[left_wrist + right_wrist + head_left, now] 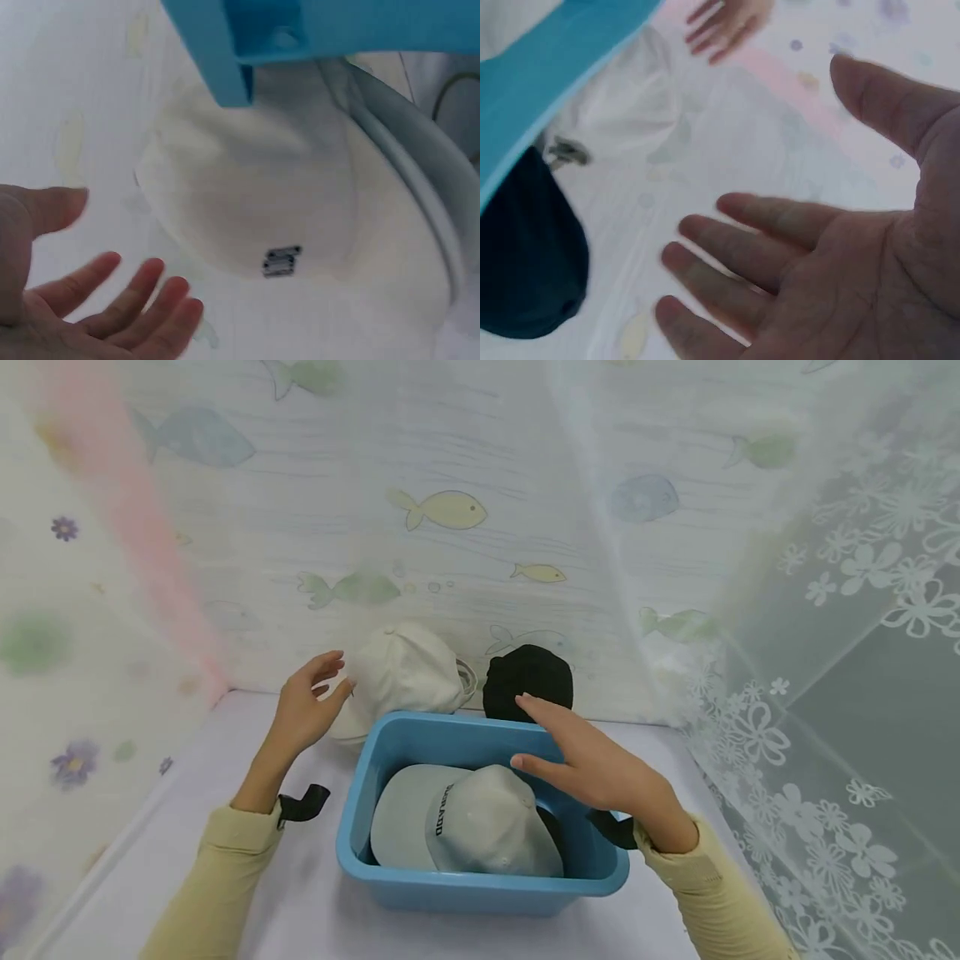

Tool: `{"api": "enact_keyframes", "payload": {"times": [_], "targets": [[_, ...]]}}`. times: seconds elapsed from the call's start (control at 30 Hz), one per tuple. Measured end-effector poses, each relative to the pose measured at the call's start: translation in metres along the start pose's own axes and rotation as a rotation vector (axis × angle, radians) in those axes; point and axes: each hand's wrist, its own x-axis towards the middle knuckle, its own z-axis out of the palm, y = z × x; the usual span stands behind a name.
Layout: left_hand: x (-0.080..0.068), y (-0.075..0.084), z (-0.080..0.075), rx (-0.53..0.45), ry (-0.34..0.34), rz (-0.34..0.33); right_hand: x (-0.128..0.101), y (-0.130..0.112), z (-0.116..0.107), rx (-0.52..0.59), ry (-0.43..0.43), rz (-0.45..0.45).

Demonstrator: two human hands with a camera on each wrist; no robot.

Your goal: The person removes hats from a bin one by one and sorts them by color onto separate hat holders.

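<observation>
A blue plastic bin point(360, 793) sits on the white table and holds a pale grey cap point(465, 822) with dark lettering. Behind it lie a white cap point(401, 677) and a black cap point(528, 681) against the fish-patterned wall. My left hand point(307, 706) hovers open beside the white cap point(285, 202), fingers spread, holding nothing. My right hand point(577, 752) is open above the bin's far right side, fingertips near the black cap point(525, 255). The bin's blue edge point(547, 67) shows in the right wrist view, and its blue corner point(225, 52) in the left wrist view.
A fish-patterned wall point(450, 510) closes the back, a flowered wall point(45, 643) the left. A sheer curtain with white flowers point(862, 693) hangs on the right. Black wrist straps point(303, 802) show at both sleeves.
</observation>
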Motion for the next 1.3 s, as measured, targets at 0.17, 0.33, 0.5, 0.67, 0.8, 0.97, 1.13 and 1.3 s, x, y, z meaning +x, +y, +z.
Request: {"api": "enact_keyframes", "payload": {"times": [0.17, 0.33, 0.5, 0.67, 0.8, 0.97, 1.13, 1.3], "targets": [[0.01, 0.024, 0.007, -0.065, -0.12, 0.165, -0.02, 0.019, 0.014, 0.019, 0.005, -0.039], [0.015, 0.048, 0.018, -0.085, -0.337, 0.298, -0.039, 0.041, 0.028, -0.029, 0.016, -0.002], [0.015, 0.075, 0.03, -0.047, -0.51, 0.353, -0.052, 0.059, 0.039, -0.108, 0.064, 0.018], [0.011, 0.094, 0.045, -0.025, -0.642, 0.375, -0.062, 0.075, 0.051, -0.133, 0.065, -0.01], [0.009, 0.104, 0.06, -0.029, -0.731, 0.391, -0.069, 0.085, 0.061, -0.176, 0.075, -0.003], [0.006, 0.11, 0.077, -0.044, -0.823, 0.38, -0.077, 0.096, 0.071, -0.231, 0.105, -0.045], [0.001, 0.11, 0.091, -0.063, -0.886, 0.374, -0.084, 0.103, 0.076, -0.236, 0.127, -0.117], [-0.004, 0.105, 0.101, -0.036, -0.92, 0.362, -0.089, 0.107, 0.077, -0.297, 0.152, -0.166]]}}
